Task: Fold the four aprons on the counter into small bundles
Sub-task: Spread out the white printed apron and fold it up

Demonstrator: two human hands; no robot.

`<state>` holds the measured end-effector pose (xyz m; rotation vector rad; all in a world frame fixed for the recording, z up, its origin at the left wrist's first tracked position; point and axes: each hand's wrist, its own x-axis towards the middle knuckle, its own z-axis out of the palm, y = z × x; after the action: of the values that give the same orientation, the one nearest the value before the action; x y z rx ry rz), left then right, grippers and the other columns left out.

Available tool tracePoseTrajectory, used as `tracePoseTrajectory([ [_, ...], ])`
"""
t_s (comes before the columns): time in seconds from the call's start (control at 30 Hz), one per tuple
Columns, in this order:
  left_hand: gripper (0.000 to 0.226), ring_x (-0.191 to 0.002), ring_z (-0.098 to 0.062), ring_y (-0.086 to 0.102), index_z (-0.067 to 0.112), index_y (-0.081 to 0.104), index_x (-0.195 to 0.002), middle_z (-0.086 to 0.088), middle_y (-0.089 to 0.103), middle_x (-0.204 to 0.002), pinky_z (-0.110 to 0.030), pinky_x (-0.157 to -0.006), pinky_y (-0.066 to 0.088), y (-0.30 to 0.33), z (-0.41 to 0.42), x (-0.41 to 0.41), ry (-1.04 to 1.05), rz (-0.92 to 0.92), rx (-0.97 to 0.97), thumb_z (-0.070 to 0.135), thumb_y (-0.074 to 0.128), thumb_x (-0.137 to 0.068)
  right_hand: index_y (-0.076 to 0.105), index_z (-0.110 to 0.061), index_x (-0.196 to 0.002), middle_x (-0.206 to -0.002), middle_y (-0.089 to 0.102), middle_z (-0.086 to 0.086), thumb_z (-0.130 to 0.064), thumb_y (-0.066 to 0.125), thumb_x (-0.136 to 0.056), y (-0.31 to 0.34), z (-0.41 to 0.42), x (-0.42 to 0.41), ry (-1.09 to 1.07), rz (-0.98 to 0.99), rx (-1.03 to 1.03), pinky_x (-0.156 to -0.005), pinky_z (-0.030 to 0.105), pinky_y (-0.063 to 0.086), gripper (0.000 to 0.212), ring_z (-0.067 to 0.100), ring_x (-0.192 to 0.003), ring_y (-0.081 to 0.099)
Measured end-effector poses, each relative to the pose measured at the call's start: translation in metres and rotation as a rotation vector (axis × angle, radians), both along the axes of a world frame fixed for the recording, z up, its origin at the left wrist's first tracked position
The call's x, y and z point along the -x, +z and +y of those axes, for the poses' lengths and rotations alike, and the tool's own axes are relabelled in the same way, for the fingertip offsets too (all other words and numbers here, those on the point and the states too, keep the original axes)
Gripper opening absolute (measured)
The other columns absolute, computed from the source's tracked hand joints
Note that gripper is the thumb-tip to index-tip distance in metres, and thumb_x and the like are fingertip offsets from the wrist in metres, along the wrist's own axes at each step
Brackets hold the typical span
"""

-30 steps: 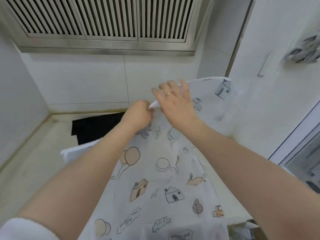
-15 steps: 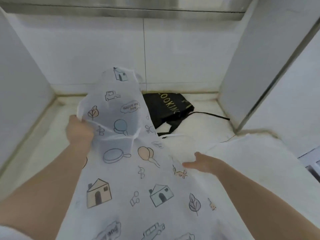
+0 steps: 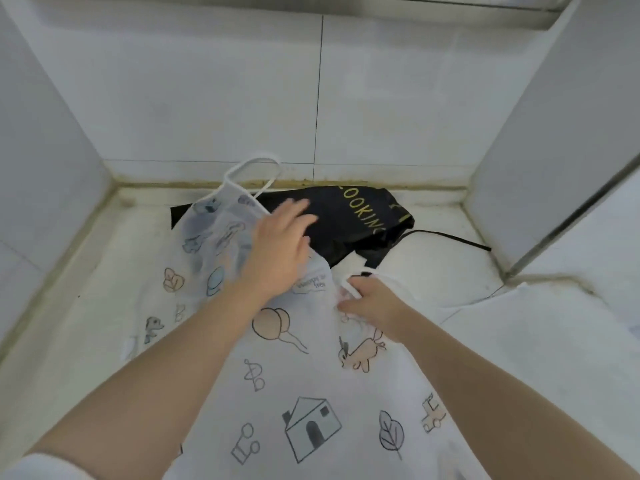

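Observation:
A white apron (image 3: pixel 304 386) printed with houses, balloons and animals lies spread on the counter (image 3: pixel 86 306) toward me. Its white neck loop (image 3: pixel 249 174) points at the back wall. My left hand (image 3: pixel 277 247) lies flat with straight fingers on the apron's upper part. My right hand (image 3: pixel 370 299) pinches the apron's right edge by a white strap. A crumpled black apron (image 3: pixel 360 220) with yellow lettering lies behind, partly under the white one. Other white cloth (image 3: pixel 450 268) lies at the right.
White tiled walls close the counter in at the back (image 3: pixel 311 98) and left (image 3: pixel 41 168). A white cabinet side (image 3: pixel 554 116) juts in at the right. A black strap (image 3: pixel 450 237) trails right from the black apron.
The white apron has gone from held up in the air to lying on the counter. My left hand let go of its top and now presses it flat; my right hand has taken the right edge.

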<state>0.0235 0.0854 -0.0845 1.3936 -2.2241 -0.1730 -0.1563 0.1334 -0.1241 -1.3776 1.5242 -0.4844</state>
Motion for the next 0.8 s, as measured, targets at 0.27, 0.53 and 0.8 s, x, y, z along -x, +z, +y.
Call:
tracePoseTrajectory([
  [0.27, 0.039, -0.110, -0.016, 0.054, 0.021, 0.061, -0.111, 0.001, 0.064, -0.112, -0.031, -0.099, 0.033, 0.043, -0.016, 0.044, -0.402, -0.162, -0.575, 0.037, 0.027, -0.101, 0.067, -0.027, -0.075, -0.076, 0.058, -0.020, -0.021, 0.067, -0.086, 0.080, 0.002, 0.012, 0.242, -0.068, 0.196, -0.070, 0.011, 0.041, 0.012, -0.005, -0.073, 0.054],
  [0.53, 0.036, -0.049, -0.008, 0.044, 0.010, 0.060, -0.075, 0.004, 0.050, -0.058, -0.023, -0.056, 0.033, 0.062, -0.007, 0.044, -0.403, -0.201, -0.642, 0.041, 0.053, -0.091, 0.070, -0.010, -0.094, -0.091, 0.072, 0.007, -0.024, 0.064, -0.088, 0.098, -0.003, 0.064, 0.161, -0.034, -0.102, -0.080, 0.032, 0.054, 0.016, 0.022, -0.083, 0.068],
  [0.8, 0.021, -0.058, -0.011, 0.048, 0.021, 0.042, -0.078, 0.005, 0.051, -0.067, -0.024, -0.050, 0.034, 0.060, -0.024, 0.038, -0.085, -0.216, -0.211, 0.034, 0.050, -0.092, 0.057, -0.002, -0.124, -0.121, 0.064, 0.016, -0.025, 0.055, -0.094, 0.071, -0.016, 0.093, 0.071, -0.327, -0.437, -0.101, 0.044, 0.045, 0.038, 0.033, -0.113, 0.060],
])
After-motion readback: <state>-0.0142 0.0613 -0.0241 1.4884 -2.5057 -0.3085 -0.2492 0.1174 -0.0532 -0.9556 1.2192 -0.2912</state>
